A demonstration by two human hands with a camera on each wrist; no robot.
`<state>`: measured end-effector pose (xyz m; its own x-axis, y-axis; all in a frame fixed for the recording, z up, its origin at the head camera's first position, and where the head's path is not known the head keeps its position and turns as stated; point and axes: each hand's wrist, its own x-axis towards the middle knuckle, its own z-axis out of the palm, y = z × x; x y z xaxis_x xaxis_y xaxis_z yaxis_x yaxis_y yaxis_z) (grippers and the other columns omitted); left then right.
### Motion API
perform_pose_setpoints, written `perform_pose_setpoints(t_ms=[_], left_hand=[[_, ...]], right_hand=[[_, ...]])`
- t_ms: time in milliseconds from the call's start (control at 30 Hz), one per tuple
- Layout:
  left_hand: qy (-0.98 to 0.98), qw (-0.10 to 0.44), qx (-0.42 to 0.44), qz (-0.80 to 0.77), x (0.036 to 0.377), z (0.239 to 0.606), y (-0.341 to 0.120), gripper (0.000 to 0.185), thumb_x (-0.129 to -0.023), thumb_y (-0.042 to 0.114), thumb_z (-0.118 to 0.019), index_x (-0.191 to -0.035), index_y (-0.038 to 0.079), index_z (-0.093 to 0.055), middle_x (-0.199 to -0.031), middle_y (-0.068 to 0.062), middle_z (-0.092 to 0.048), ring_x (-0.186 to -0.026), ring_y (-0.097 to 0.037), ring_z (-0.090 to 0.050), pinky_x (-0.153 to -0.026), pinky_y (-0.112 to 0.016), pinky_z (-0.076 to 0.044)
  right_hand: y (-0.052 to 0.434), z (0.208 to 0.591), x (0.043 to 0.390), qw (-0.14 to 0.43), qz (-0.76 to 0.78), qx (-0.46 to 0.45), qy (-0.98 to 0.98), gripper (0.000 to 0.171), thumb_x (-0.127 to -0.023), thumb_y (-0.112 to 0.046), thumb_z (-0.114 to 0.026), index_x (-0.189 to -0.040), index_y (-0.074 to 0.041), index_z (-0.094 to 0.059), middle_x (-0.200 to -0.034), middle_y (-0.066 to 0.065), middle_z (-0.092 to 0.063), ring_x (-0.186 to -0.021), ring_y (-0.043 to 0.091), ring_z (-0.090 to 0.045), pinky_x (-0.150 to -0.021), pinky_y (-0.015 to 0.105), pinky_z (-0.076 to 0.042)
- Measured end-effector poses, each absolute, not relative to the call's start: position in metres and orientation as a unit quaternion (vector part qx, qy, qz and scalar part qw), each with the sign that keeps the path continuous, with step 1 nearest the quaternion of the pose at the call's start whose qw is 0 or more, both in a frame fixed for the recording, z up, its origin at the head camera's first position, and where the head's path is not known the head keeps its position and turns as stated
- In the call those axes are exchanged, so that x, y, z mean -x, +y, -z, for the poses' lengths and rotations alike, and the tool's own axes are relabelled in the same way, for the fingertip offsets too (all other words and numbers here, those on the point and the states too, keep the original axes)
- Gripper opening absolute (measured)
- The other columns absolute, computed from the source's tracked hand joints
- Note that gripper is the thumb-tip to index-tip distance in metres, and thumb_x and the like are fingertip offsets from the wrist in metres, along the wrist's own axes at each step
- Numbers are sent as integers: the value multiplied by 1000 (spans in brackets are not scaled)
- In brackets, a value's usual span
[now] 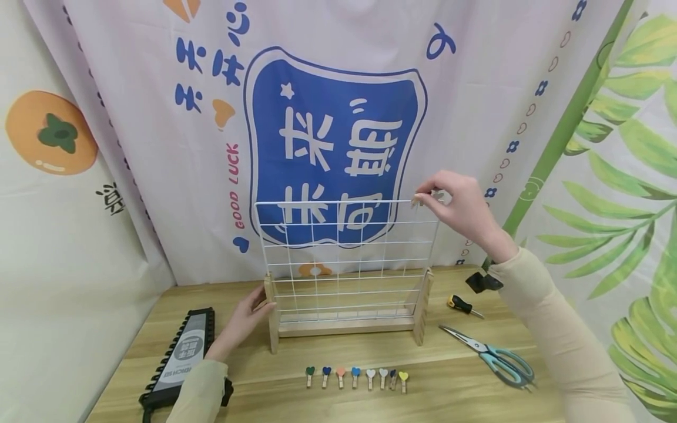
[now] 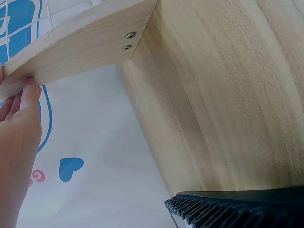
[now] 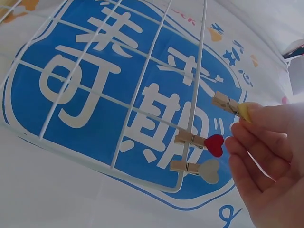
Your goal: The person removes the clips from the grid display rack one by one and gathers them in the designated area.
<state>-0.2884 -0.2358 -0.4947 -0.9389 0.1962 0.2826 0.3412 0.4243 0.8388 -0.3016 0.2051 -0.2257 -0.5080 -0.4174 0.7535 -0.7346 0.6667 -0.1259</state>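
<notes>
My right hand (image 1: 457, 202) is at the top right corner of a white wire grid (image 1: 338, 224). In the right wrist view it pinches a small wooden clothespin (image 3: 225, 103) with a yellow heart, whose tip points at the top bar, a little to one side of it. Two clothespins are clipped on that bar near the corner: one with a red heart (image 3: 214, 145), one with a pale grey heart (image 3: 209, 171). My left hand (image 1: 244, 317) grips the left wooden upright (image 1: 272, 323) of the stand, thumb at the front edge.
Several heart clothespins (image 1: 341, 376) lie in a row before the stand. Scissors (image 1: 497, 355) and a screwdriver (image 1: 462, 305) lie to the right on the wooden table (image 1: 296, 405). A black-and-grey ridged case (image 1: 182, 352) lies at left. A printed curtain (image 1: 211, 176) hangs behind.
</notes>
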Motion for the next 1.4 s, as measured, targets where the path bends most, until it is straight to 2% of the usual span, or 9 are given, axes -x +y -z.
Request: perform_pose_setpoints(t_ms=[167, 500, 833, 1000, 1133, 1400], left_hand=[[-841, 72, 161, 511, 289, 495, -236, 63, -101, 20, -58, -150, -8, -31, -149, -32, -42, -137, -48, -43, -112, -56, -39], [-835, 71, 158, 522, 289, 495, -235, 61, -100, 16, -59, -149, -10, -33, -148, -34, -43, -138, -48, -43, -113, -56, -40], [-831, 67, 161, 528, 289, 493, -235, 62, -100, 16, -59, -150, -10, -32, -149, -34, -41, -139, -47, -43, -113, -55, -39], [-830, 68, 164, 528, 290, 494, -236, 61, -100, 15, -59, -149, -10, -33, -149, -34, -42, -138, -48, -43, -113, -56, -39], [-832, 69, 163, 527, 289, 494, -237, 61, -100, 16, -58, -149, -9, -33, -149, -34, -42, -139, -47, -43, -113, -56, -39], [-836, 68, 159, 521, 288, 492, -235, 61, -100, 16, -59, -150, -9, -32, -150, -33, -41, -138, -47, -43, -113, -56, -39]], right_hand=[[206, 240, 293, 361, -233, -352, -832, 4, -88, -6, -74, -92, -7, -74, -89, 6, -75, -84, 19, -68, -76, 19, -52], [189, 298, 280, 316, -247, -397, -826, 7, -84, -7, -76, -90, -5, -73, -87, 6, -75, -83, 18, -71, -80, 33, -62], [157, 387, 265, 219, -292, -433, -824, 5, -85, -6, -74, -89, -4, -72, -85, 5, -74, -78, 15, -70, -76, 26, -63], [140, 423, 254, 151, -318, -424, -835, 5, -87, -11, -73, -91, -8, -73, -86, 1, -74, -79, 8, -69, -75, 27, -63], [125, 451, 243, 89, -335, -414, -842, 7, -90, -16, -71, -94, -11, -74, -88, -2, -74, -81, 1, -66, -78, 23, -62], [99, 501, 216, -25, -418, -382, -824, 14, -93, -20, -69, -95, -8, -74, -91, 0, -76, -81, -7, -62, -76, 14, -58]])
